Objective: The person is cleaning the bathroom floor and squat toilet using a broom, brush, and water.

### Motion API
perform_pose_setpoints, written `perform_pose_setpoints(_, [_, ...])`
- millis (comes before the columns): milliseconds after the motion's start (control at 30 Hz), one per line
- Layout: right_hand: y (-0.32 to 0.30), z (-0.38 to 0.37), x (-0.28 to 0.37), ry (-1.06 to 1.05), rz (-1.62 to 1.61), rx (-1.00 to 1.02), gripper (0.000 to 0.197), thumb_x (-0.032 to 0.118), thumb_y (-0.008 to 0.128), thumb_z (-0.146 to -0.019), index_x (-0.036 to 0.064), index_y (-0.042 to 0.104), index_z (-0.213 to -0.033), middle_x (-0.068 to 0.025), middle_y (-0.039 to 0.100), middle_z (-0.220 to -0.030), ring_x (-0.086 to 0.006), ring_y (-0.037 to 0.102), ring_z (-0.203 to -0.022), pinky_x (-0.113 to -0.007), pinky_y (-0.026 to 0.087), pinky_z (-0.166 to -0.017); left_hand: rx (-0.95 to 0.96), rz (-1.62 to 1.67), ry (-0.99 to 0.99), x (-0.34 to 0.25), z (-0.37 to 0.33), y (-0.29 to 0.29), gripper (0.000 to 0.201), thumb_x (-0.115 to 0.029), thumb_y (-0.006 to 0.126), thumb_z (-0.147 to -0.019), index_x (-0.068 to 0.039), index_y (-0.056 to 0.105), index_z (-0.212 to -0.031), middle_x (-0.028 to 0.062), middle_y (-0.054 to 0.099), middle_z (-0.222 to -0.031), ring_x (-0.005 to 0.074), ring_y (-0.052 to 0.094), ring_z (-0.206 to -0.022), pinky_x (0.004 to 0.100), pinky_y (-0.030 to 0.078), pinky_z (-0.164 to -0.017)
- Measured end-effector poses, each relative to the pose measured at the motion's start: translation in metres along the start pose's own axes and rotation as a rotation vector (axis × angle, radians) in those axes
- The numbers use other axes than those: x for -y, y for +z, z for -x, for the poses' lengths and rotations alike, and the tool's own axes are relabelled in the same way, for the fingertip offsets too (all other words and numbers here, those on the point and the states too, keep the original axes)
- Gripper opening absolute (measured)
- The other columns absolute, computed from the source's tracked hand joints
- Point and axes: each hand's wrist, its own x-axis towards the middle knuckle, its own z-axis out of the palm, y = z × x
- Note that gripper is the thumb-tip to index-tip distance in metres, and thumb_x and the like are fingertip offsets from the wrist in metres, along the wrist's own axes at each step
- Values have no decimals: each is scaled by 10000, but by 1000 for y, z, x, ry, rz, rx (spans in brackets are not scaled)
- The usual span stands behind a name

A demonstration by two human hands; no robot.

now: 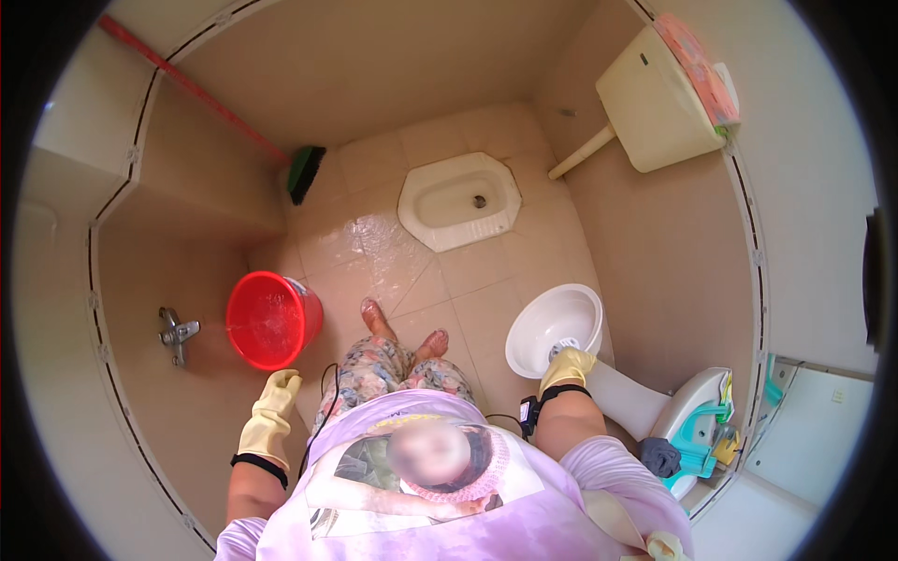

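My left hand (pixel 273 411), in a cream rubber glove, hangs just below the near rim of a red bucket (pixel 297 318). Its fingers are slightly bent, with nothing visible in them. Water splashes inside the bucket, which stands beneath a chrome wall tap (pixel 176 334). On the other side, my right hand (pixel 569 366), gloved the same way, is closed on the near edge of a white basin (pixel 535 323). The basin is tilted, its inside facing up, with a greyish patch at the bottom near my fingers.
A squat toilet (pixel 418 227) is set in the tiled floor ahead. A green brush head (pixel 304 174) on a red pole (pixel 206 98) leans in the far left corner. At right are a cistern (pixel 655 103) and a pedestal sink (pixel 631 397) bearing turquoise items and a dark cloth (pixel 660 457). The floor is wet.
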Motion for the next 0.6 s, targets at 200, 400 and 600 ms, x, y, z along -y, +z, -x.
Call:
perform_pose_setpoints(200, [85, 49, -44, -128, 51, 161, 398, 315, 489, -1011, 15, 586, -1254, -158, 662, -1113, -301, 678, -930, -476, 576, -806, -117, 0, -81, -5, 27, -7, 416, -329, 637, -908, -68, 634, -1232, 133, 670, -1158, 219, 615, -1109, 335, 461, -973])
perform_pose_setpoints(400, [145, 150, -141, -780, 1145, 574, 422, 248, 564, -966, 15, 558, -1317, -172, 661, -1159, -289, 665, -1001, -388, 519, -926, -125, 124, -52, 94, -20, 1, 461, -354, 633, -918, -44, 611, -1257, 159, 670, -1156, 285, 627, -1111, 362, 480, -955])
perform_pose_setpoints(600, [181, 267, -241, -361, 1196, 932, 446, -50, 599, -782, -16, 574, -1227, -197, 682, -1052, -337, 684, -963, -410, 539, -826, 62, 800, -249, 19, -51, -13, 651, -436, 663, -922, -73, 459, -1423, 127, 471, -1431, 326, 551, -1215, 467, 507, -941])
